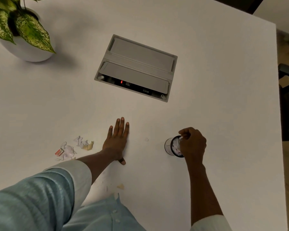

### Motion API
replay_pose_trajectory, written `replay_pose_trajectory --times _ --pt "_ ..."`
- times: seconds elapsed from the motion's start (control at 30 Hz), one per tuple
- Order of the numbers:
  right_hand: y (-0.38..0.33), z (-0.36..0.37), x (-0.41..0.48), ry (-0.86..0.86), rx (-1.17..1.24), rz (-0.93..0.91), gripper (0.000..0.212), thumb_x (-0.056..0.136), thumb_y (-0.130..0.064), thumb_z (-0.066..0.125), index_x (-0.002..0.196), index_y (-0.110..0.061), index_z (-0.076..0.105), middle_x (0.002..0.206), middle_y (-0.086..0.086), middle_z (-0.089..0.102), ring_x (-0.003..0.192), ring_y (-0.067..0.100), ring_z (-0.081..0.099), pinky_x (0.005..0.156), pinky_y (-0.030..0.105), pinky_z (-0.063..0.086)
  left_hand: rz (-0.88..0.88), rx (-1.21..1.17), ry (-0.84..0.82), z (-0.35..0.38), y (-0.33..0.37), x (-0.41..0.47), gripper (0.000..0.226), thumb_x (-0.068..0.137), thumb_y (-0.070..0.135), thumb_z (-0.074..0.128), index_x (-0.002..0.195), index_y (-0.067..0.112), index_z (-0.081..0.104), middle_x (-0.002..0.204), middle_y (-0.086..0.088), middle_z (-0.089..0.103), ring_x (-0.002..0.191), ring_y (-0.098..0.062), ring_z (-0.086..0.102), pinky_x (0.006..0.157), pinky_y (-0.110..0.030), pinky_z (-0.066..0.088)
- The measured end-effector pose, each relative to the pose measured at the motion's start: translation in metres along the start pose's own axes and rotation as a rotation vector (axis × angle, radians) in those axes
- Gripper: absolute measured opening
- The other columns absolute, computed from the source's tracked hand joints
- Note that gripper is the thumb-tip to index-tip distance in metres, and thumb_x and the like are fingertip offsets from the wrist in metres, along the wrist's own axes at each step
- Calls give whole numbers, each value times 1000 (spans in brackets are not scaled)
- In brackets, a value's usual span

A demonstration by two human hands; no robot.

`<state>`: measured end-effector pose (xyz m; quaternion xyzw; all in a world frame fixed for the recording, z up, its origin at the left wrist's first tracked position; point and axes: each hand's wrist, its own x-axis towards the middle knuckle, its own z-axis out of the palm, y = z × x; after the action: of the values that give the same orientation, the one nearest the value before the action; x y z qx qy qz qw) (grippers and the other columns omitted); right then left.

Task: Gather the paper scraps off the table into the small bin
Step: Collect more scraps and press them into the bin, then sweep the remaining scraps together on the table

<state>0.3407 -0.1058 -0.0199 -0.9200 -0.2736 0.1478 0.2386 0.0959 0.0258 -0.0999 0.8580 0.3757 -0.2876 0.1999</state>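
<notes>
The left hand (pixel 117 140) lies flat on the white table (pixel 223 80), palm down and fingers spread, with nothing in it. It is near the front edge, about in the middle of the table's width. To the left of this hand, a cluster of paper scraps (pixel 73 148) lies on the table: crumpled white pieces, one tan piece and one with an orange-red print. One tiny scrap (pixel 146 139) lies alone between the two hands, and some more small bits (pixel 120 186) lie closer to the front edge, beside the left forearm.

The right hand (pixel 193 143) is over the small bin (pixel 169 146), fingers curled down into its opening; whether it grips paper I cannot tell. The bin stands toward the right edge and white scraps are seen inside it.

A grey cable box (pixel 137 67) is set in the table's middle. A potted plant (pixel 22 30) stands at the far left corner.
</notes>
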Motion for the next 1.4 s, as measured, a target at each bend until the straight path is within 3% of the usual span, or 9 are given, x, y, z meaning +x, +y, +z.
replay_pose_trajectory --times 0.2,0.4,0.53,0.7,0.87,1.03,1.2,1.3,1.4 --pt "6 4 -25 -51 -147 81 13 87 -21 68 98 -26 71 102 -3 63 97 23 63 73 31 43 19 0 15 0 -4 -3 182 43 71 94 152 6 -37 157 -22 -47 148 -40 -39 129 -58 2" --pt "-17 19 -41 50 -151 -189 29 74 -2 59 89 -23 73 96 -5 65 94 21 62 66 31 45 33 -19 32 3 -8 -3 182 42 72 93 153 8 -35 158 -19 -47 149 -38 -39 129 -57 2" --pt "-34 56 -48 -207 -160 -325 30 79 -2 57 101 -16 72 103 2 65 100 23 60 81 38 51 31 -14 31 5 -9 -1 181 42 72 93 153 9 -36 157 -19 -48 147 -39 -41 129 -57 0" --pt "-35 102 -55 -408 -365 -379 32 91 -4 55 122 -12 62 119 6 54 109 23 55 81 33 53 24 -8 32 7 -9 2 180 43 73 92 154 9 -35 157 -19 -48 147 -40 -40 129 -56 -3" --pt "-27 119 -57 -399 -481 -412 38 89 -1 61 125 -13 57 125 7 49 117 23 48 79 31 57 22 -22 46 12 -10 6 177 45 74 90 154 12 -35 158 -16 -48 147 -39 -41 129 -55 -3" --pt "-26 127 -55 -386 -490 -438 30 89 7 56 113 -9 62 117 9 56 108 24 53 74 30 55 24 -36 43 12 -11 7 178 44 72 91 154 12 -35 158 -16 -48 147 -39 -41 129 -54 -3" --pt "-22 127 -57 -426 -428 -442 25 93 1 52 111 -11 64 115 6 60 106 23 56 77 32 49 22 -36 50 11 -9 6 179 43 73 91 154 13 -36 158 -16 -48 147 -39 -41 129 -54 -3" --pt "-24 114 -61 -344 -306 -440 25 94 -2 52 111 -11 68 111 5 62 102 22 58 75 32 50 29 -33 52 11 -9 5 180 43 73 91 153 12 -37 158 -17 -49 147 -39 -41 129 -55 -1" --pt "-27 83 -64 -167 -85 -350 23 91 -1 60 106 -12 72 106 2 63 99 10 57 80 8 39 32 -29 57 11 -10 4 182 41 73 92 153 11 -38 157 -17 -49 147 -38 -42 130 -55 -1"
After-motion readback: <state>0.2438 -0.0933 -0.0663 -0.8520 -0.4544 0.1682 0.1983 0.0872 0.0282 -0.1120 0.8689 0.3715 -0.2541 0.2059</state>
